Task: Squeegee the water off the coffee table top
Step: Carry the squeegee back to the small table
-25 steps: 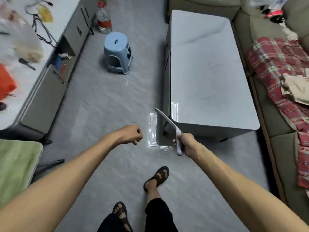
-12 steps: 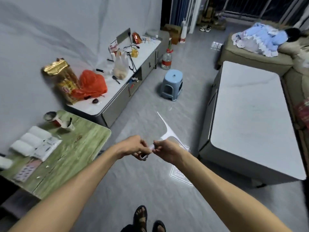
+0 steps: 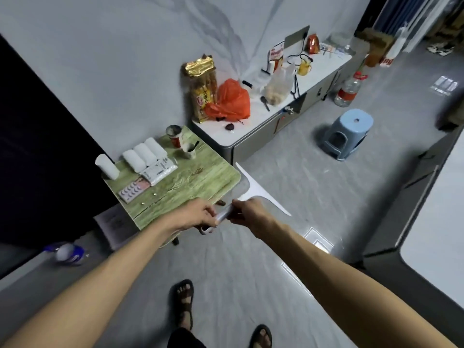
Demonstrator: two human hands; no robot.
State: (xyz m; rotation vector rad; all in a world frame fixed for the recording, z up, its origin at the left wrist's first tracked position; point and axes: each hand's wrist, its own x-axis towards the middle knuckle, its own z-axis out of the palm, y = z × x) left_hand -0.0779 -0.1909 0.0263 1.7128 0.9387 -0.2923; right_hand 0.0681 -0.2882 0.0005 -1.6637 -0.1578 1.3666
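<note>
white squeegee (image 3: 253, 190) | left hand (image 3: 198, 216) closed on handle | right hand (image 3: 247, 212) gripping handle

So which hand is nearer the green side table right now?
Left. The left hand hangs at the green side table's near edge, closed on the squeegee handle. The right hand holds the same handle just off the table's corner, toward the open floor.
</note>
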